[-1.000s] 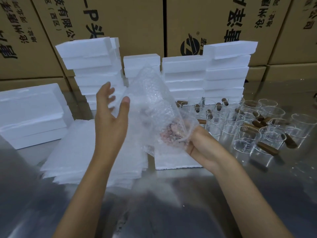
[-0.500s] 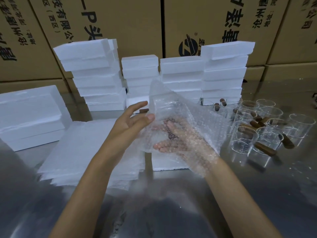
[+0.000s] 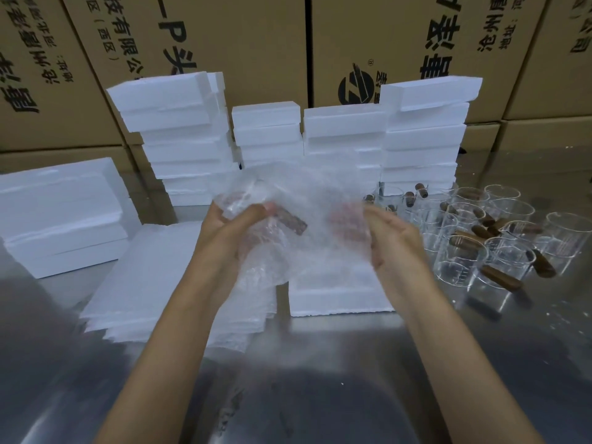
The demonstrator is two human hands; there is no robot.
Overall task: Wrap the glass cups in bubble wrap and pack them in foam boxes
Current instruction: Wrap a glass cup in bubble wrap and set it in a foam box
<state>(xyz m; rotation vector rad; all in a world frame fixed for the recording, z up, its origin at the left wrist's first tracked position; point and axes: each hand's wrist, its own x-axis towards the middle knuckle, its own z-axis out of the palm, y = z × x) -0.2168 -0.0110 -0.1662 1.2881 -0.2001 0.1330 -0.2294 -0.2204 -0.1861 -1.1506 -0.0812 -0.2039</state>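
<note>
A sheet of clear bubble wrap (image 3: 298, 200) is bunched between both hands above the table. Through it shows the brown wooden handle (image 3: 292, 223) of a glass cup; the cup's glass body is hard to make out. My left hand (image 3: 230, 232) grips the wrapped bundle on its left side. My right hand (image 3: 390, 241) presses the wrap on the right, fingers partly behind the plastic. Under the bundle lies a low foam box (image 3: 339, 299). Several bare glass cups (image 3: 509, 238) with wooden handles stand at the right.
A stack of bubble wrap sheets (image 3: 147, 283) lies left of the foam box. Stacks of white foam boxes (image 3: 423, 139) line the back, with another foam stack (image 3: 61, 219) at far left. Cardboard cartons (image 3: 243, 43) wall off the rear. The steel table (image 3: 320, 379) extends toward me.
The bubble wrap was held up loosely in my right hand, then lowered. Both hands have closed in on it, and the cup's wooden handle now shows inside the bunched wrap.
</note>
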